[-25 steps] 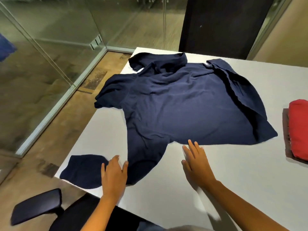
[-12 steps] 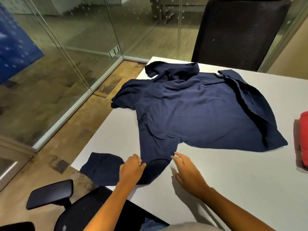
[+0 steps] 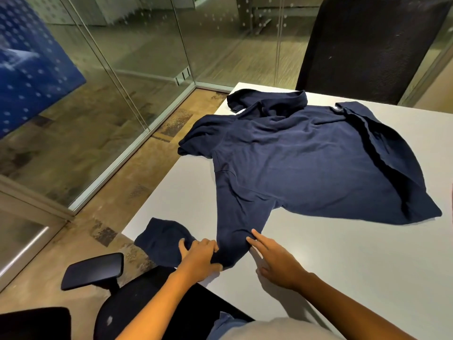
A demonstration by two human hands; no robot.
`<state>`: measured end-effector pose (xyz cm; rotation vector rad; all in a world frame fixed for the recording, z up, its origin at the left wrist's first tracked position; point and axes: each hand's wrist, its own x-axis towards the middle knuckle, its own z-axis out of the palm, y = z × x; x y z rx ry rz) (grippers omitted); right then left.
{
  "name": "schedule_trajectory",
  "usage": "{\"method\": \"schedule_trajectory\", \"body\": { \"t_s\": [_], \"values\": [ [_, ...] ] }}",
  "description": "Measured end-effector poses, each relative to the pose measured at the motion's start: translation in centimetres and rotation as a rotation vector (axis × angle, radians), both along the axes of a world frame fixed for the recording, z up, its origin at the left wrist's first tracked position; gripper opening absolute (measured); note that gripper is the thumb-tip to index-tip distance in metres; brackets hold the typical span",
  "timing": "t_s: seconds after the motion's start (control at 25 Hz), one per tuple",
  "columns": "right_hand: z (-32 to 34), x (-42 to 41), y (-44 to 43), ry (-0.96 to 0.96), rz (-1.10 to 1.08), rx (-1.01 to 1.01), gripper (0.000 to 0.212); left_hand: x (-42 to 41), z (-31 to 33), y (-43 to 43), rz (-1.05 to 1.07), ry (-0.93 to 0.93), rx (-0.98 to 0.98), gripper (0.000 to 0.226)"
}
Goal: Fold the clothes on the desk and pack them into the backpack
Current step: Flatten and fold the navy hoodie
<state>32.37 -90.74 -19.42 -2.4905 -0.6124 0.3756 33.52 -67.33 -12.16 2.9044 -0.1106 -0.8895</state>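
The shirt is soft navy cloth, matt, with a fine knit and loose creases. The surface under it is smooth and pale, matt with a faint sheen. The chair back is black woven mesh. The armrest is smooth black, probably plastic, slightly shiny. The glass wall is glossy and reflective, set in a pale metal frame. The floor is worn, mottled wood.

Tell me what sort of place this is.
Probably an office meeting room: glass partition walls, a white desk holding the navy shirt, and a black mesh office chair across it.
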Motion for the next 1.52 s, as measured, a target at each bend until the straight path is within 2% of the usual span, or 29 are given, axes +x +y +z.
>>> {"method": "schedule_trajectory", "body": {
  "t_s": [0.08, 0.12, 0.24, 0.36, 0.48, 0.6, 0.68, 0.76, 0.84, 0.92, 1.04, 1.12, 1.2, 1.28, 1.36, 1.44, 1.52],
  "values": [
    [0.6, -0.4, 0.0, 0.022, -0.054, 0.104, 0.076, 0.1, 0.9, -0.3, 0.004, -0.102, -0.099, 0.015],
    [1.0, -0.6, -0.1, 0.009, -0.093, 0.178, 0.074, 0.4, 1.8, -0.6, 0.047, -0.138, -0.218, 0.014],
    [2.1, -0.9, -0.2, -0.046, -0.233, 0.376, 0.072, 3.0, 4.9, -1.9, 0.361, -0.245, -0.651, 0.02],
    [3.3, -0.6, -0.2, -0.022, -0.405, 0.447, 0.065, 6.9, 6.8, -3.2, 0.609, -0.285, -0.802, 0.031],
    [3.5, -0.7, -0.6, -0.225, -0.455, 0.452, 0.058, 8.4, 6.2, -3.3, 0.614, -0.193, -0.732, 0.044],
    [3.1, -1.3, -0.8, -0.453, -0.194, 0.324, 0.052, 6.7, 3.0, -1.7, 0.637, -0.139, -0.637, 0.044],
    [2.7, -1.7, -0.1, -0.461, 0.068, 0.223, 0.052, 4.9, 0.1, 0.0, 0.593, -0.046, -0.464, 0.047],
    [1.7, -1.5, 0.5, -0.383, 0.244, 0.121, 0.055, 3.0, -2.3, 1.3, 0.501, 0.044, -0.248, 0.051],
    [0.8, -1.0, 0.8, -0.318, 0.244, 0.048, 0.062, 1.3, -3.5, 2.0, 0.397, 0.082, -0.063, 0.044],
    [0.4, -0.7, 0.9, -0.306, 0.186, 0.039, 0.058, 0.4, -3.4, 2.1, 0.35, 0.077, -0.028, 0.025],
    [1.9, -0.6, 1.6, -0.303, 0.082, 0.204, 0.05, 1.1, -0.8, 1.9, 0.503, -0.025, -0.273, 0.01],
    [4.3, -0.4, 2.2, -0.292, 0.0, 0.357, 0.061, 2.4, 2.7, 1.1, 0.587, -0.134, -0.441, 0.021],
    [7.0, 0.1, 2.7, -0.28, -0.054, 0.486, 0.074, 3.8, 6.6, -0.3, 0.666, -0.163, -0.672, 0.024],
    [9.1, 1.0, 3.1, -0.302, -0.113, 0.558, 0.074, 5.6, 9.7, -2.1, 0.761, -0.124, -0.901, 0.018],
    [10.9, 2.3, 3.0, -0.262, -0.258, 0.644, 0.062, 7.5, 11.7, -4.1, 0.866, -0.022, -1.104, 0.011],
    [12.6, 3.7, 2.2, -0.181, -0.419, 0.733, 0.052, 8.8, 12.6, -5.8, 0.879, 0.087, -1.336, 0.023],
    [13.7, 5.0, 0.7, -0.153, -0.51, 0.761, 0.04, 9.5, 13.0, -7.3, 0.828, 0.197, -1.546, 0.019]
  ]
}}
